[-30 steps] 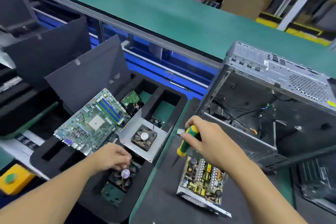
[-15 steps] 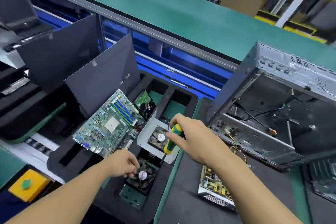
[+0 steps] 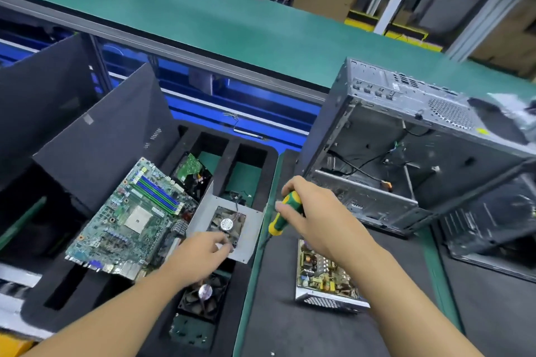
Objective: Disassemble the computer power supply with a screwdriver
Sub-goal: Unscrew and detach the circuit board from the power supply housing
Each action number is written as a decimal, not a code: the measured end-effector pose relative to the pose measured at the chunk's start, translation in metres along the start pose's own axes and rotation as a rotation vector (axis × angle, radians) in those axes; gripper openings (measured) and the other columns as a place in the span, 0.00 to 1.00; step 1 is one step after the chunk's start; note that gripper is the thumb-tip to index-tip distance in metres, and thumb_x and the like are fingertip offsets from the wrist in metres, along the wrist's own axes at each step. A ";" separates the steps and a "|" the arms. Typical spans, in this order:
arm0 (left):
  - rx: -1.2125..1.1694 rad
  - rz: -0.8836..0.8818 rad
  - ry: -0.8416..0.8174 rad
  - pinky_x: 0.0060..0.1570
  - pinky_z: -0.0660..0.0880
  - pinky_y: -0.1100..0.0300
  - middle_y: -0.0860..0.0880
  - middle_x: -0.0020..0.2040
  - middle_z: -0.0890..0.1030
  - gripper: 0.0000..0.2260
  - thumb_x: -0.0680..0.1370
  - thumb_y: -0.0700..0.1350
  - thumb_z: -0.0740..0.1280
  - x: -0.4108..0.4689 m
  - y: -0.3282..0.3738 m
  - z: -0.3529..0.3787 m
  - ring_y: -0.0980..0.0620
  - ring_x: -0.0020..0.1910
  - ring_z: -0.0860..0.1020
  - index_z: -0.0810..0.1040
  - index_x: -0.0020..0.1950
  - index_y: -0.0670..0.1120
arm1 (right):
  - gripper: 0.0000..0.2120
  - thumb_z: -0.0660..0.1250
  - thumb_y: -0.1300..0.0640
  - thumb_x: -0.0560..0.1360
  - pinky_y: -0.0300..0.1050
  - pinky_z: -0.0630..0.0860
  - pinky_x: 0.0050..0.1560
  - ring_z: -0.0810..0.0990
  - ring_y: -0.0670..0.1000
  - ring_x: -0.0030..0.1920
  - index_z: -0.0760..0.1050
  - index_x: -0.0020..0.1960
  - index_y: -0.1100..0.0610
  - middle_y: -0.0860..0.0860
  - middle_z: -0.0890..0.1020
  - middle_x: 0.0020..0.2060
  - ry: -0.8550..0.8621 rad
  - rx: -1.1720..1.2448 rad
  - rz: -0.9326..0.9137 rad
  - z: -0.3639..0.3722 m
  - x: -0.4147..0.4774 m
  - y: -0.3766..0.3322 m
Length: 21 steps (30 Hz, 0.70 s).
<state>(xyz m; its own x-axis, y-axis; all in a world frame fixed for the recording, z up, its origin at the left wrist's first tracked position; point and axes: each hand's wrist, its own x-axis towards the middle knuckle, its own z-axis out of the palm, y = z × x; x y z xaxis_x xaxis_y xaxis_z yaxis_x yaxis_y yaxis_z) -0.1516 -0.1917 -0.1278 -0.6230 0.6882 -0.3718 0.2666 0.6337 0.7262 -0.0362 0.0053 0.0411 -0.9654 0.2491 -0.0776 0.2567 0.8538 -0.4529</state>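
The opened power supply (image 3: 324, 272) lies on the dark mat with its circuit board showing, and my right forearm hides part of it. Its grey cover plate with a small fan (image 3: 229, 223) leans in the black foam tray (image 3: 246, 159). My left hand (image 3: 200, 255) is at the cover's near edge with its fingertips beside the fan. It is blurred, so I cannot make out its grip. Above the tray's right rim, my right hand (image 3: 316, 211) holds a green and yellow screwdriver (image 3: 285, 211) with the tip pointing down and to the left.
A motherboard (image 3: 136, 217) lies tilted in the tray, with a black fan (image 3: 204, 295) in a slot under my left wrist. A drive with a green board (image 3: 190, 166) sits behind them. An open computer case (image 3: 406, 153) stands at the right, and a green conveyor belt (image 3: 232, 23) runs behind.
My left hand has moved from the black fan up to the grey cover plate. My right hand still holds the screwdriver, now left of the power supply by the tray's rim.
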 end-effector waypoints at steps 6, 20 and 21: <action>0.140 0.275 -0.073 0.31 0.66 0.70 0.64 0.34 0.78 0.09 0.77 0.46 0.61 0.030 0.066 0.047 0.65 0.34 0.75 0.78 0.51 0.57 | 0.05 0.61 0.48 0.81 0.31 0.65 0.37 0.70 0.35 0.43 0.67 0.55 0.45 0.41 0.74 0.44 0.112 0.013 0.169 -0.019 -0.038 0.047; 0.345 0.633 0.060 0.69 0.59 0.50 0.55 0.74 0.60 0.32 0.73 0.67 0.59 0.067 0.133 0.121 0.51 0.73 0.58 0.65 0.74 0.53 | 0.06 0.59 0.46 0.81 0.48 0.70 0.44 0.72 0.45 0.41 0.66 0.55 0.46 0.40 0.72 0.42 0.286 -0.023 0.494 -0.033 -0.121 0.097; 0.405 0.627 0.048 0.71 0.56 0.48 0.53 0.77 0.56 0.38 0.71 0.72 0.56 0.067 0.143 0.129 0.49 0.76 0.54 0.62 0.76 0.53 | 0.06 0.59 0.46 0.81 0.49 0.71 0.46 0.72 0.47 0.44 0.66 0.56 0.46 0.40 0.72 0.45 0.292 -0.011 0.507 -0.034 -0.124 0.099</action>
<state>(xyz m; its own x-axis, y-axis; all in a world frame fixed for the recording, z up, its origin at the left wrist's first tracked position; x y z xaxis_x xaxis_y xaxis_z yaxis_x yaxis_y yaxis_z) -0.0604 -0.0100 -0.1233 -0.2935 0.9531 0.0743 0.8264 0.2139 0.5208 0.1108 0.0748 0.0361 -0.6697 0.7419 -0.0336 0.6851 0.5998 -0.4133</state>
